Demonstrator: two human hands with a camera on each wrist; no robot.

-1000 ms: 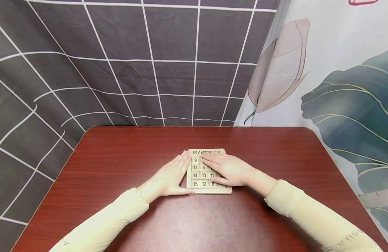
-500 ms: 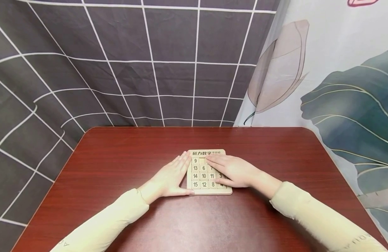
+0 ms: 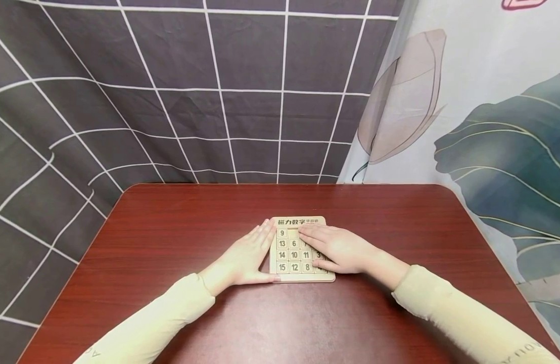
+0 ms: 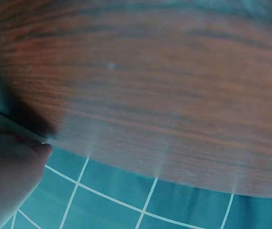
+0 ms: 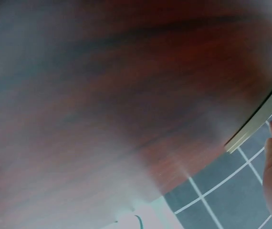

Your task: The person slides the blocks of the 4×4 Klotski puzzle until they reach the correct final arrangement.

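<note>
A pale wooden number sliding puzzle [image 3: 302, 277] lies flat on the table, with Chinese lettering along its top border. My left hand [image 3: 245, 255] lies along its left side, fingers straight against the edge and thumb at the lower left corner. Over the right part rests my right hand [image 3: 341, 247], straight fingertips on the top row, thumb lower down near the 3 and 4 tiles. Beside the 9 tile [image 3: 282, 233] shows a bare slot [image 3: 292, 233]. The upper right tiles are hidden under the right hand. In the right wrist view, the puzzle's side [image 5: 260, 117] appears beside the fingers.
The reddish-brown table [image 3: 171, 217] has rounded far corners. Behind it hangs a dark grey curtain [image 3: 250, 116] with a white grid, and at the right a white curtain [image 3: 466, 65] with leaf prints.
My right hand has slid a little to the right across the puzzle, mostly in the first half second, and the slot beside the 9 has come into view. The left hand stays put.
</note>
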